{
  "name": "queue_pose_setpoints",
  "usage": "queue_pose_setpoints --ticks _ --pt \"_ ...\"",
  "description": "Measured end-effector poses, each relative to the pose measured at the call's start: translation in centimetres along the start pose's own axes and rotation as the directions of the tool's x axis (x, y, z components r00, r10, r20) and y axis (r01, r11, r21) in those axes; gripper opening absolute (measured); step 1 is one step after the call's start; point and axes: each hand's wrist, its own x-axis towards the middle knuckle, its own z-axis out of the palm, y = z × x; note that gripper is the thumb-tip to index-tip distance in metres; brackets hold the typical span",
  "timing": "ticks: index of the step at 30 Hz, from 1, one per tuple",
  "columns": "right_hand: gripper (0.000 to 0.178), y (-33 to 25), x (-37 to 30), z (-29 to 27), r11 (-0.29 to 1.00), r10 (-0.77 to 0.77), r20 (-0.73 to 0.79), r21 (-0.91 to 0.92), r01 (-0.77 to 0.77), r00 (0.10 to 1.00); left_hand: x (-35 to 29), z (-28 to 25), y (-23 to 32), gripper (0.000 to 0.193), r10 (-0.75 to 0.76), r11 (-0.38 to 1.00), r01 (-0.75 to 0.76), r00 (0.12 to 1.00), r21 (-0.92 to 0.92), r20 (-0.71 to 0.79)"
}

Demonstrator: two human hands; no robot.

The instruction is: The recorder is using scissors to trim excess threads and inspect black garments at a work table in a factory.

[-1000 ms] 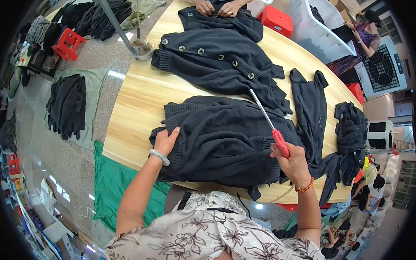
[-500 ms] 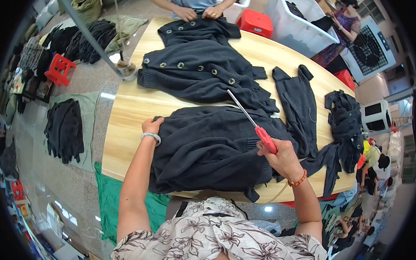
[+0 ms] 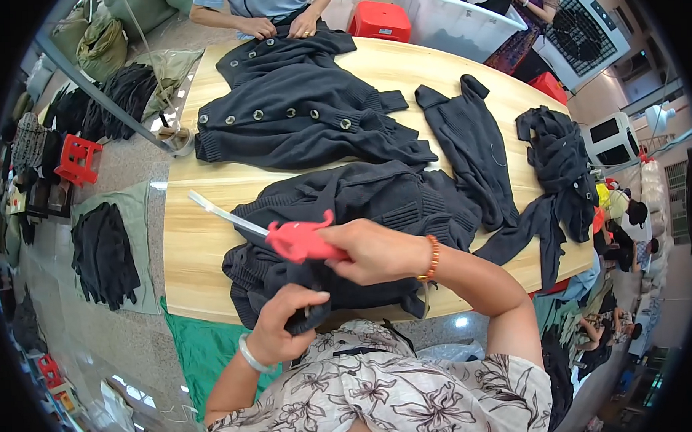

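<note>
A dark knitted cardigan (image 3: 361, 208) lies bunched on the table in front of me. My left hand (image 3: 285, 322) is closed round a bit of its knit at the table's front edge; the gathered part shows as a small ring between thumb and fingers. Above the garment, my right hand (image 3: 374, 251) grips the red handle of an air blow gun (image 3: 301, 239). Its long metal tube points to the upper left, slightly blurred. The right hand is just above and right of the left, not touching it.
On the wooden table (image 3: 188, 172), a buttoned dark cardigan (image 3: 281, 115) lies beyond mine, with other dark knits (image 3: 469, 151) to the right. A co-worker's hands (image 3: 282, 26) hold knitwear at the far edge. Behind stand a red stool (image 3: 379, 20) and a white bin (image 3: 454, 25).
My left hand has come from the garment's left side to the near edge, bunching the knit. My right hand has swung left with the blow gun, whose tube now points further left. The view has shifted.
</note>
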Motion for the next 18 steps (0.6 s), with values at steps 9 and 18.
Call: queue_pose_setpoints --ticks 9,18 --pt "0.026 -2.6 5.5 2.9 0.978 -0.185 0.615 0.193 0.081 0.767 -3.4 -0.5 4.5 0.045 0.199 0.98 -0.201 0.969 0.002 -0.149" --pt "0.036 0.3 5.4 -1.5 0.95 0.183 0.274 -0.295 -0.098 0.944 -2.7 -3.9 3.9 0.016 0.257 0.959 -0.107 0.714 0.261 -0.651"
